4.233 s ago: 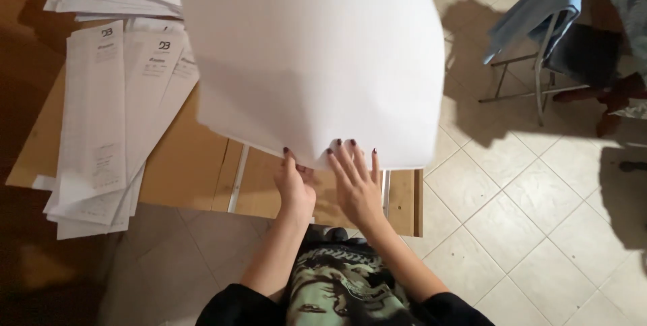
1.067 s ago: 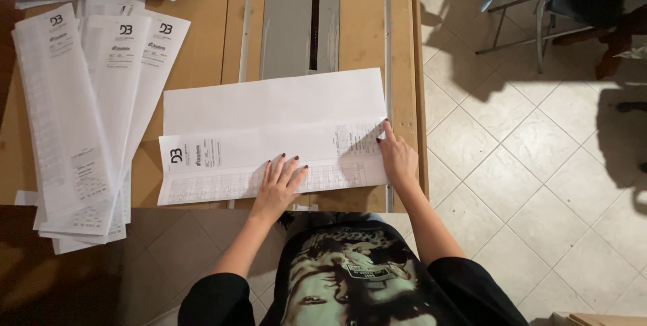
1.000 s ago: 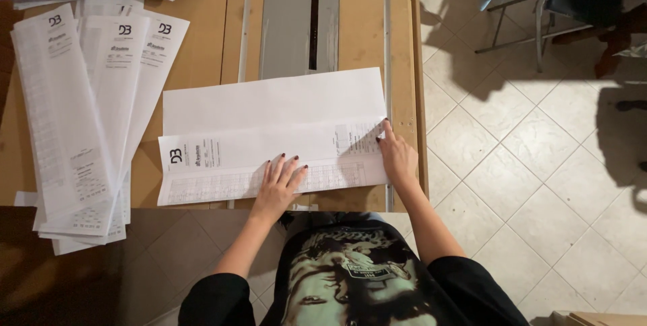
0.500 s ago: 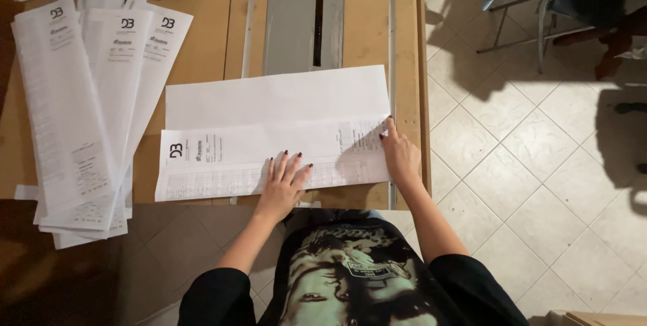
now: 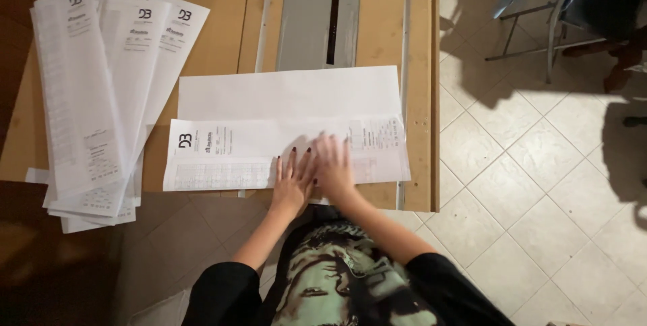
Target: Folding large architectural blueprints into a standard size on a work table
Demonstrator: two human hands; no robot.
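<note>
From the head camera we look straight down on a large white paper sheet [image 5: 290,130] lying flat on a light brown wooden worktop [image 5: 222,36]. The sheet is folded lengthwise: its lower flap is turned up over the plain upper half, and this flap carries small printed blocks and a faint table. Its long axis runs left to right across our view, parallel to the near edge of the worktop, with the printed mark at the left end and its right end close to the worktop's right edge. The paper looks thin, smooth and matte, with crisp straight edges.

Our left hand [image 5: 293,181] lies flat, palm down with the fingers spread, on the lower flap near its near edge; it grips nothing. Our right hand [image 5: 335,167] sits just beside it, touching or nearly touching it, also over the flap, but it is blurred, so we cannot tell how far it is open.

To the left lies a fanned stack of long, narrow folded white printed sheets [image 5: 101,103], their long axes running away from us. A grey flat metal plate with a dark narrow slot [image 5: 317,16] is set into the worktop beyond the sheet. On the right are pale square floor tiles [image 5: 539,184] and a metal-framed chair [image 5: 559,22].
</note>
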